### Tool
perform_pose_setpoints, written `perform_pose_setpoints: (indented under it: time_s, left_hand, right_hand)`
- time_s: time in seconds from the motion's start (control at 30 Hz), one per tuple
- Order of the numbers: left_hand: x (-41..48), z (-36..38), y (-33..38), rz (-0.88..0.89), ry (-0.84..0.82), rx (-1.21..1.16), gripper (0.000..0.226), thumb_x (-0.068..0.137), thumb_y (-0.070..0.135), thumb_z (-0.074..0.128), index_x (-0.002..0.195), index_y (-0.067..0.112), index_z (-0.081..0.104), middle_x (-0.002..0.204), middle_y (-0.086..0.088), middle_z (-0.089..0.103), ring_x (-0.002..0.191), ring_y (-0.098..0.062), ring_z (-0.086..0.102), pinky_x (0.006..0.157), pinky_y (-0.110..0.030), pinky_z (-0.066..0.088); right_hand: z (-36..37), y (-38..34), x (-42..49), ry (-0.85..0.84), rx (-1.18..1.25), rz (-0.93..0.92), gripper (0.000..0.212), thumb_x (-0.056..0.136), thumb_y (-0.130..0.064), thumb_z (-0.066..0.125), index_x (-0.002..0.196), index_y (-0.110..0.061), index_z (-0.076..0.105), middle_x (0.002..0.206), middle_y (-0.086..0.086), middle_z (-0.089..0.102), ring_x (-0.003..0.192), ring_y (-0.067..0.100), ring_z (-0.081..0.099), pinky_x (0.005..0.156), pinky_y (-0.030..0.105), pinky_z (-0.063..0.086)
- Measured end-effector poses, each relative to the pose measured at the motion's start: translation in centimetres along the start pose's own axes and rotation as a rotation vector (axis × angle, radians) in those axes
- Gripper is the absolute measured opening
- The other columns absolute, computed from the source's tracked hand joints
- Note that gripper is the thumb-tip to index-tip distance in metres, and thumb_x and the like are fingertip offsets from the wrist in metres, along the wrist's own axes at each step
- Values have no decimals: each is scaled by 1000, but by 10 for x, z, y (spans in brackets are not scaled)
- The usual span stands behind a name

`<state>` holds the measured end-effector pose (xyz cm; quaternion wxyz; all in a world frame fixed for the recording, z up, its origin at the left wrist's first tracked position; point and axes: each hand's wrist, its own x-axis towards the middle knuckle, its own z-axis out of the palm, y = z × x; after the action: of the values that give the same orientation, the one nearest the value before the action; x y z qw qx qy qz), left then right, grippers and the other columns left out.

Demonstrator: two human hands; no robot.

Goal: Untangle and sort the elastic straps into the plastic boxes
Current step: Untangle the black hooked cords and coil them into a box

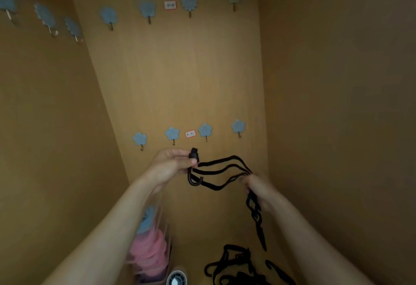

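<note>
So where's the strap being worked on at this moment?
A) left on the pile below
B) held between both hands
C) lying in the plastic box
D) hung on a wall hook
B: the left hand pinches the strap at its hooked end and the right hand grips its cords, so it spans the air between them.

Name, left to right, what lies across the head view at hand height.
left hand → end piece pinched in it → black strap in loops → right hand gripping the strap
</note>
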<state>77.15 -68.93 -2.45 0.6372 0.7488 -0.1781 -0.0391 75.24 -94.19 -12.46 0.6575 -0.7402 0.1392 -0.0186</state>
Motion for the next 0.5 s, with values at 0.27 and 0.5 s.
perform_pose_setpoints:
  time_s: [0.27,0.5]
  left_hand:
    - [-3,3,34,68,-19,-81,24,84,3,74,108,0,71,101,-15,76,91,-22,73,82,-30,55]
    - [-2,19,61,91,-69,-93,20,85,-6,70,104,-4,65,100,-19,75,97,-30,74,87,-35,60]
  right_hand:
    - [6,12,-19,-111,-186,-52,5,89,-6,58,88,-10,60,85,4,58,75,17,54,70,30,40]
    - [29,-21,-28,-199,-199,-279,71,85,-35,77,146,-23,42,142,-9,47,134,16,42,113,40,35]
